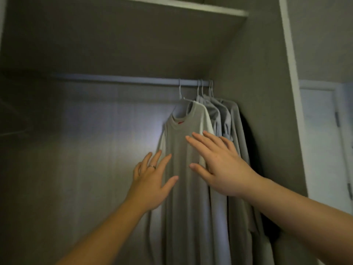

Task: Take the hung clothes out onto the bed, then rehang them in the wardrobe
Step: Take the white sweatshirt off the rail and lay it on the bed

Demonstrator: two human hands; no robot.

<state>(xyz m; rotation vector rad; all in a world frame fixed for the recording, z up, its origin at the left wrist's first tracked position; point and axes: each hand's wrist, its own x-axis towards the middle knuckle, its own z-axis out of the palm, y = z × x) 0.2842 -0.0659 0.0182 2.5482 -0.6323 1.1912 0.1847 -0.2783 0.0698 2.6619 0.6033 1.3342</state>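
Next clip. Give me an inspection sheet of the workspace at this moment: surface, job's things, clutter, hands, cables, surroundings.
Surface: bed not in view; wardrobe rail has hangers bunched at its right end.
Job's things: pale T-shirt at the front on a white hanger; grey garments packed behind it; a dark garment last, against the side wall.
Clutter: nothing seen.
Hands: left hand and right hand both open, fingers spread, in front of the pale T-shirt; contact unclear.
Cables: nothing seen.
Surroundings: shelf above the rail; pale door to the right.
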